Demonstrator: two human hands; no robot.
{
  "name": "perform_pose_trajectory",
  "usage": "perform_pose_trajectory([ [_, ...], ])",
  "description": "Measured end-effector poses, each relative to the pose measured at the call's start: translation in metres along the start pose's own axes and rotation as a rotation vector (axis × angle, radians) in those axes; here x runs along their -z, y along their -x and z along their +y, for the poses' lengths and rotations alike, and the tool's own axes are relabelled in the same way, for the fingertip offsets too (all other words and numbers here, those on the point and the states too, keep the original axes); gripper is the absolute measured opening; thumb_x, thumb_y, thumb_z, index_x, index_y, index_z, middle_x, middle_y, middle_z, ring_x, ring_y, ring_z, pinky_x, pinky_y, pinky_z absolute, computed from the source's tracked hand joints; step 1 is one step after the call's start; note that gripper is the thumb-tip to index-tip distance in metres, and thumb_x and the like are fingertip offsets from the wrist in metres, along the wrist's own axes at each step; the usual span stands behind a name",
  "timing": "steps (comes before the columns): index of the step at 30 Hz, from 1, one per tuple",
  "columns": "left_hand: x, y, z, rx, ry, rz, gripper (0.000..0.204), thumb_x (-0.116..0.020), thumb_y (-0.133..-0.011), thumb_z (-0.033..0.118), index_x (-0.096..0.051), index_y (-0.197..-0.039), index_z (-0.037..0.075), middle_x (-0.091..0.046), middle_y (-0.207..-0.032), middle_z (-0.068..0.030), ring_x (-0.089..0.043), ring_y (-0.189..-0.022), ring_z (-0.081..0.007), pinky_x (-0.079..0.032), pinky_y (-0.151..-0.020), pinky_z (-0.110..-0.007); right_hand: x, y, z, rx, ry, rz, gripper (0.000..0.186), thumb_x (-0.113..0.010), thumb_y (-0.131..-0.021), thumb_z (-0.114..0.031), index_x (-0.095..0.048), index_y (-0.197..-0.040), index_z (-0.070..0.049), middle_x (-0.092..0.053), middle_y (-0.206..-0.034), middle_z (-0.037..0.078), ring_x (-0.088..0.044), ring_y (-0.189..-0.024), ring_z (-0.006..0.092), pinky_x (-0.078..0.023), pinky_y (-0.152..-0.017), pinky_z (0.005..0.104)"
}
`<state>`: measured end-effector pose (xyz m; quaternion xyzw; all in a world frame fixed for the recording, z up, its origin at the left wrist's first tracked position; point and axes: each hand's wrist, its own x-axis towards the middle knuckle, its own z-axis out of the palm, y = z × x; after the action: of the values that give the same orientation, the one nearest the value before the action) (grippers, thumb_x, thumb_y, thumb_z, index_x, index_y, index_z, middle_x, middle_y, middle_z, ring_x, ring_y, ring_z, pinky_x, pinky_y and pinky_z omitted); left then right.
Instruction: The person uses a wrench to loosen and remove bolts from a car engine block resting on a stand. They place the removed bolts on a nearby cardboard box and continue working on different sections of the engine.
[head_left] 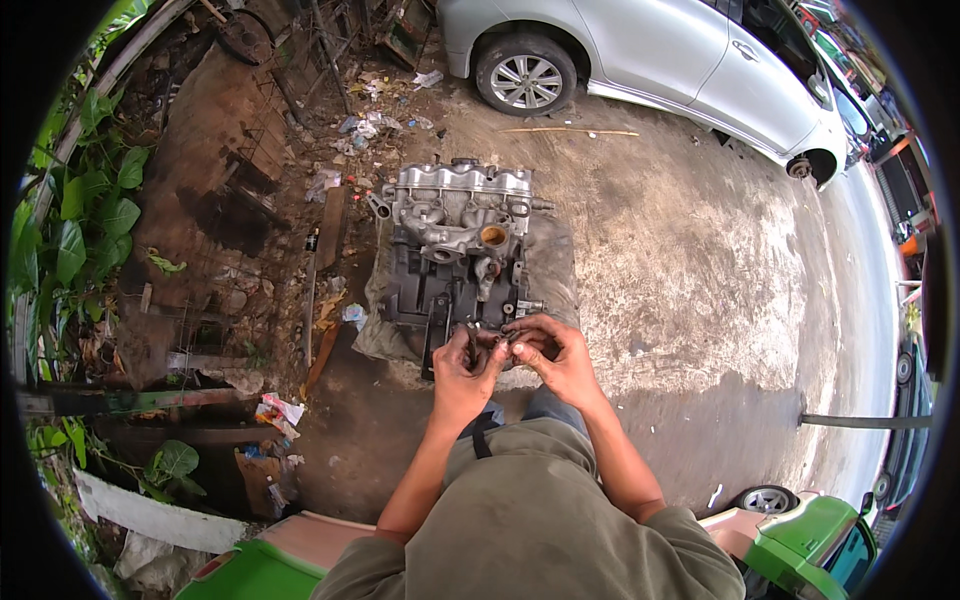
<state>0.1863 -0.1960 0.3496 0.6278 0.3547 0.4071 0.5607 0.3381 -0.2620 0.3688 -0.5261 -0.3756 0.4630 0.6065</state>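
Observation:
My left hand (463, 374) and my right hand (562, 362) meet at the near edge of a car engine (410, 283). Both have their fingers bent in and pinched around something small and dark between the fingertips, too small to name. The engine has a silver upper part with a curved manifold (437, 232) and a dark lower block. A round opening with an orange-brown inside (493, 235) shows on the manifold. My hands hide the block's nearest part.
Beneath the engine a grey cloth (556, 262) lies on the concrete ground. A silver car (660, 50) stands beyond, its front wheel off. Litter (365, 128), planks (333, 225) and scrap lie to the left beside leafy plants (75, 230). A green vehicle (265, 570) is behind me.

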Motion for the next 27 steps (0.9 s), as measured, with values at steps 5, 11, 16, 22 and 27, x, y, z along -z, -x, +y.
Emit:
perform_pose_trajectory([
  [5,-0.028,0.016,0.006,-0.058,-0.143,0.1,0.022,-0.079,-0.088,0.011,-0.063,-0.091,-0.004,-0.051,-0.061,-0.0008,-0.039,-0.054,-0.0036,-0.031,-0.048,-0.026,0.022,0.0,0.0,-0.07,0.077,0.007,0.018,-0.071,-0.097,-0.012,-0.068,-0.097,0.006,-0.071,-0.078,0.006,-0.066,-0.073,0.007,-0.056,-0.065,0.0247],
  [11,-0.104,0.044,0.003,0.076,0.264,0.275,0.016,-0.075,-0.094,0.011,-0.065,-0.096,-0.001,-0.062,-0.071,0.0005,-0.047,-0.058,-0.0028,-0.036,-0.051,-0.023,0.08,0.013,0.008,-0.093,-0.085,-0.133,0.019,-0.066,-0.101,-0.013,-0.066,-0.098,0.006,-0.069,-0.077,0.007,-0.065,-0.068,0.011,-0.054,-0.061,0.026],
  [16,-0.156,0.077,0.001,0.229,0.393,0.373,0.014,-0.074,-0.095,0.014,-0.066,-0.098,0.002,-0.067,-0.078,-0.0001,-0.05,-0.061,-0.0018,-0.037,-0.053,-0.021,0.139,0.032,0.007,-0.141,-0.123,-0.296,0.02,-0.061,-0.103,-0.009,-0.064,-0.113,0.008,-0.069,-0.087,0.01,-0.069,-0.08,0.0166,-0.057,-0.073,0.0302],
  [22,-0.193,0.117,0.006,0.261,0.47,0.483,0.016,-0.075,-0.095,0.015,-0.066,-0.095,0.002,-0.067,-0.077,-0.0008,-0.048,-0.06,-0.0022,-0.036,-0.052,-0.022,0.168,0.058,0.003,-0.148,0.013,-0.386,0.022,-0.067,-0.099,-0.011,-0.063,-0.114,0.006,-0.069,-0.09,0.009,-0.068,-0.08,0.0127,-0.055,-0.074,0.0269],
  [27,-0.2,0.148,0.014,0.244,0.421,0.602,0.017,-0.076,-0.094,0.016,-0.067,-0.095,0.001,-0.066,-0.077,-0.001,-0.048,-0.06,-0.0026,-0.036,-0.052,-0.022,0.165,0.065,0.008,-0.213,0.012,-0.252,0.021,-0.067,-0.101,-0.017,-0.061,-0.094,0.002,-0.064,-0.073,0.004,-0.062,-0.063,0.01,-0.048,-0.057,0.0256],
])
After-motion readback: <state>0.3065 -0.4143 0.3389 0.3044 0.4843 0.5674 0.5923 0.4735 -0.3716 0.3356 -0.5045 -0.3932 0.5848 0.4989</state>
